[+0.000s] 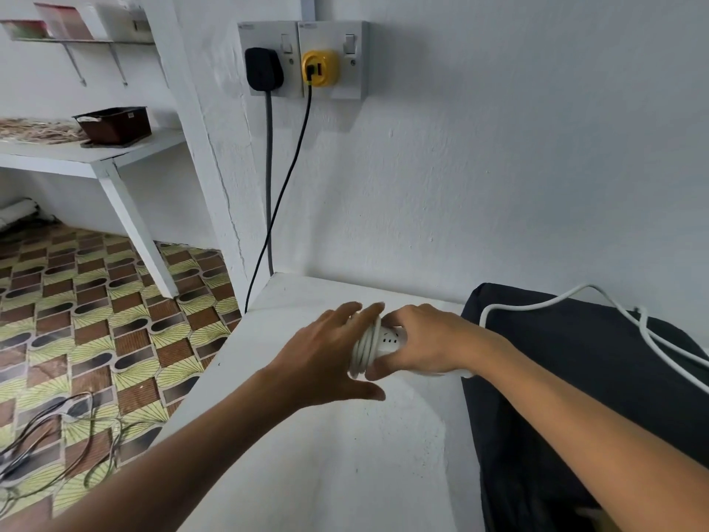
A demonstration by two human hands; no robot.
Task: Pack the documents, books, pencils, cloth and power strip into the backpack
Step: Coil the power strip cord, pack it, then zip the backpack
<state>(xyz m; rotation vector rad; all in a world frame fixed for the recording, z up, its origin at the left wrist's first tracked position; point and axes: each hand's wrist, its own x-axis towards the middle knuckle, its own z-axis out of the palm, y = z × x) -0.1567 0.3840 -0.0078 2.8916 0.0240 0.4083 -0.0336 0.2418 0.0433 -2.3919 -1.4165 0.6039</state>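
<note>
A white power strip (387,341) is held just above the white ledge (307,416), with several turns of its white cord (364,351) wound round one end. My right hand (426,341) grips the strip's body from the right. My left hand (330,355) is at the coiled end, fingers straight and spread against the cord loops. The loose part of the cord (575,297) runs off right across the black backpack (594,378), which lies on the ledge at the right. Documents, books, pencils and cloth are not in view.
A double wall socket (303,59) above the ledge holds a black plug and a yellow adapter, with two dark cables hanging down. At left stand a white shelf (96,155) with a brown tray, and loose cables (57,435) on the patterned floor.
</note>
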